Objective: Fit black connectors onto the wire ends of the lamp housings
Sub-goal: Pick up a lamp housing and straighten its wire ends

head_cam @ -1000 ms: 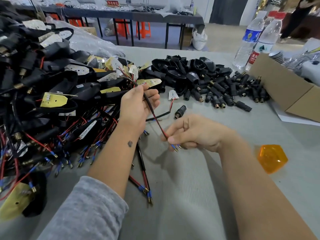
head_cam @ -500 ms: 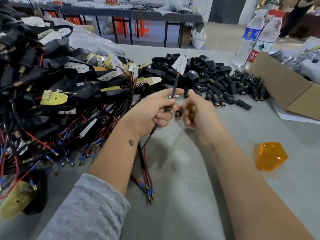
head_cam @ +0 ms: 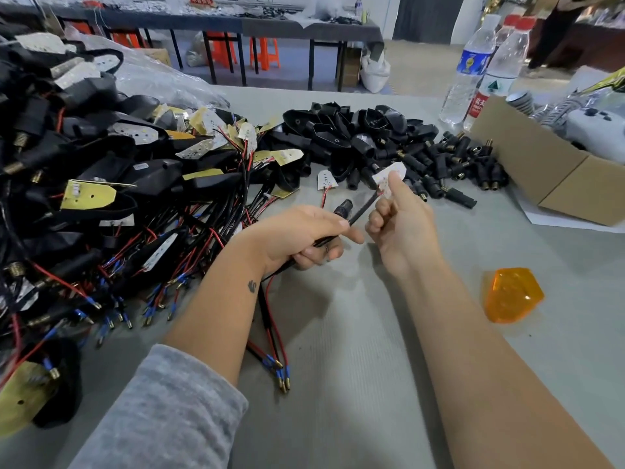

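Note:
My left hand (head_cam: 301,236) grips a black-sheathed wire (head_cam: 362,208) in its curled fingers. The wire's red and black strands hang below the hand to blue-sleeved metal tips (head_cam: 282,375) on the table. Its upper end carries a small white LED board (head_cam: 389,174), which my right hand (head_cam: 400,228) pinches between thumb and forefinger. One loose black connector (head_cam: 343,207) lies on the table just behind my left fingers. A heap of black connectors (head_cam: 449,164) lies further back on the right.
A big tangle of lamp housings with wires (head_cam: 101,184) fills the left side. Empty black housings (head_cam: 351,130) are piled at the back centre. An orange lens (head_cam: 512,294), a cardboard box (head_cam: 541,170) and two water bottles (head_cam: 473,62) stand on the right.
The wire has been turned end for end: its tips, held by my right hand a second ago, now hang below my left hand, and my right hand now pinches the board end.

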A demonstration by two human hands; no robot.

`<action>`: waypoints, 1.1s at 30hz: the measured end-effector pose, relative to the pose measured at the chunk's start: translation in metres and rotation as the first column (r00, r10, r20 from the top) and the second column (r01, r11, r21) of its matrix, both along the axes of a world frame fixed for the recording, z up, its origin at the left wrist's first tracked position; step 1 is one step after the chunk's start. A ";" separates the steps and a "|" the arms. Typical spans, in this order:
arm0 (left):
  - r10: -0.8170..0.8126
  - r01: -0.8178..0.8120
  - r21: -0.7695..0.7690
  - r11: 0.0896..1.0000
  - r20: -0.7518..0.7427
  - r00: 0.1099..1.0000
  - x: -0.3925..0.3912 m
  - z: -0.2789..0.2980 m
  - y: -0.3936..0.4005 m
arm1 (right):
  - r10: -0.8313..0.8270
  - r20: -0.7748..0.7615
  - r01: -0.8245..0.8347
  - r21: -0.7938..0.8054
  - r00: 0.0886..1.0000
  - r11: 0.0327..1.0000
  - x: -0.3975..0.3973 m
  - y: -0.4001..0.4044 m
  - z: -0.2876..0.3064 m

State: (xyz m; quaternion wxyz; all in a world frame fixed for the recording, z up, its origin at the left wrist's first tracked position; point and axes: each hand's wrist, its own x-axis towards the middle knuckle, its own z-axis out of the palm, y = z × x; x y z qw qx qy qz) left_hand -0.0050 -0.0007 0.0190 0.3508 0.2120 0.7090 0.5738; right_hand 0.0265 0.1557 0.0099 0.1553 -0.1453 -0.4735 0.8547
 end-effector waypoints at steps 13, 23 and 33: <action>0.311 -0.380 0.043 0.924 -0.662 0.682 0.007 -0.009 0.029 | 0.088 -0.078 -0.084 0.060 0.993 0.995 -0.001 -0.003 -0.005; 0.104 -0.297 -0.145 0.944 -0.722 0.684 0.006 -0.009 0.020 | -0.363 -0.052 0.356 -0.106 0.931 0.928 -0.001 0.019 -0.004; 0.183 -0.412 -0.051 0.910 -0.841 0.508 0.004 -0.011 0.016 | 0.066 -0.048 -0.040 0.408 0.997 0.912 0.001 -0.001 -0.008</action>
